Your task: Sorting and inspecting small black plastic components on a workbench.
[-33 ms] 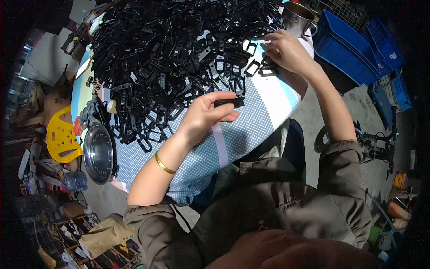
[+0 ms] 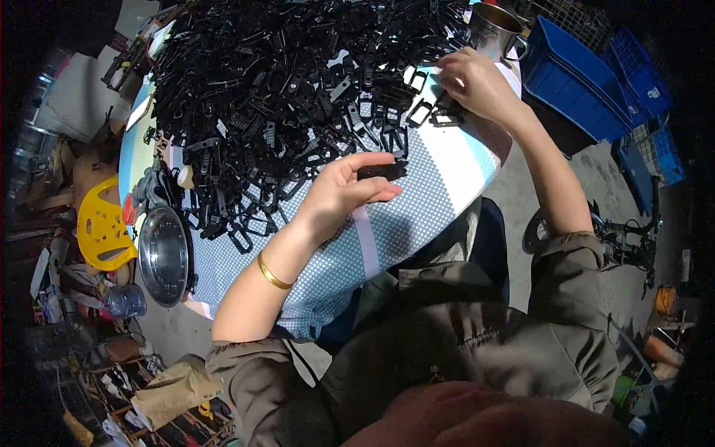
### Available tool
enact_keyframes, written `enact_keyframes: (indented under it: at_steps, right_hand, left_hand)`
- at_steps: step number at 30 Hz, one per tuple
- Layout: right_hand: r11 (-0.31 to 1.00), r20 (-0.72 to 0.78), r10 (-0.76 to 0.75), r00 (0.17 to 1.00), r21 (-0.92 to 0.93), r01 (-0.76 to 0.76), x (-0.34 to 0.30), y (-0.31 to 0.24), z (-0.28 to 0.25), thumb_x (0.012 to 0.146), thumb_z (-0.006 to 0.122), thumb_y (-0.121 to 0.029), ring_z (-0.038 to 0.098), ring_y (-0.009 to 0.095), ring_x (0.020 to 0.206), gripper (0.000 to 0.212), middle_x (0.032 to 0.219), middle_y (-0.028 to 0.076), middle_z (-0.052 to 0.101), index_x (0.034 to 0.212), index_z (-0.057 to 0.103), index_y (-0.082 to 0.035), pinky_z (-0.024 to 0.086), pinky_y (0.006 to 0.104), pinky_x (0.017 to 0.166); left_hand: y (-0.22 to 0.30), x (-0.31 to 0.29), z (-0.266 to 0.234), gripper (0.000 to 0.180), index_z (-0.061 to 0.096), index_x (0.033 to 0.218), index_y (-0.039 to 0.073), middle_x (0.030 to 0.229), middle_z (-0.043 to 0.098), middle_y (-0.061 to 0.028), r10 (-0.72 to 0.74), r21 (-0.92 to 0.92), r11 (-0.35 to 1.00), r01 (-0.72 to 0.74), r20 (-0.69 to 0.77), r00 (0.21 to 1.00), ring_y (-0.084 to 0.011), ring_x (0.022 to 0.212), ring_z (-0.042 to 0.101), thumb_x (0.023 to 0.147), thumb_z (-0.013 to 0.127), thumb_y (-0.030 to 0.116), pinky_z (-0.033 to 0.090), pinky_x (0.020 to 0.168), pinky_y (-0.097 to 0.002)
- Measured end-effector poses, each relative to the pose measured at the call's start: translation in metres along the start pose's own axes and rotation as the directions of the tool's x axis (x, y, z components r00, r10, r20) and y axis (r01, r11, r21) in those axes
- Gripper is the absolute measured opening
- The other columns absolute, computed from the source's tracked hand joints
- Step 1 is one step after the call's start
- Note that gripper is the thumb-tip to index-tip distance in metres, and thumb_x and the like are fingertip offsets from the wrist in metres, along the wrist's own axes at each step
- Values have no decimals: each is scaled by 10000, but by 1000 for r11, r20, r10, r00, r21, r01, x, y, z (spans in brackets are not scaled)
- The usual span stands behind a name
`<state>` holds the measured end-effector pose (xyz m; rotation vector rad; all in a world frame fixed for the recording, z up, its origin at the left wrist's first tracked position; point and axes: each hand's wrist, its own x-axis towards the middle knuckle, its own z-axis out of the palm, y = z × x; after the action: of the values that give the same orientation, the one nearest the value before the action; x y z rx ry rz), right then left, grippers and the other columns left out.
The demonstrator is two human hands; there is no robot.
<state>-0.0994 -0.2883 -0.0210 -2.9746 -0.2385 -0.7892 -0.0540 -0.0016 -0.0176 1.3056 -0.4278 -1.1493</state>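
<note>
Our left hand clamps a black part, best held steady; at one o'clock, our right hand grips untellably.

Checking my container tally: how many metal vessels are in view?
2: the cup just beyond the right hand, and the bowl left of the table. Others may be hidden.

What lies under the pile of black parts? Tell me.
Dotted cloth shows along the near edge of the pile of black parts and through some gaps there. Deeper in, whatever lies beneath is covered and cannot be seen.
</note>
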Motion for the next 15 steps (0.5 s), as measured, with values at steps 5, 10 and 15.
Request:
enact_keyframes:
  at_steps: [5, 10, 15]
  right_hand:
    - [968, 20, -2, 1000, 253, -3, 14, -23, 12, 697, 672, -171, 567, 271, 839, 243, 870, 90, 628, 911, 642, -61, 458, 363, 742]
    - [997, 163, 8, 987, 68, -20, 28, -22, 17, 712, 657, -113, 569, 259, 850, 202, 849, 97, 598, 893, 632, -28, 460, 338, 734]
    - [985, 67, 94, 993, 140, -103, 26, -17, 22, 711, 667, -119, 592, 231, 792, 148, 874, 95, 601, 776, 618, 5, 473, 308, 698]
  left_hand:
    - [-5, 1, 2, 395, 340, 1235, -77, 963, 598, -216, 24, -40, 999, -22, 41, 999, -178, 887, 621, 875, 452, 41, 500, 773, -201]
    - [3, -1, 2, 427, 328, 1226, -109, 1073, 525, -226, 5, 51, 999, -11, 108, 994, -219, 956, 586, 866, 467, 73, 488, 833, -247]
    - [-6, 0, -3, 419, 329, 1218, -112, 1054, 533, -213, 61, 0, 998, -61, 98, 993, -216, 950, 588, 873, 459, 86, 490, 834, -254]
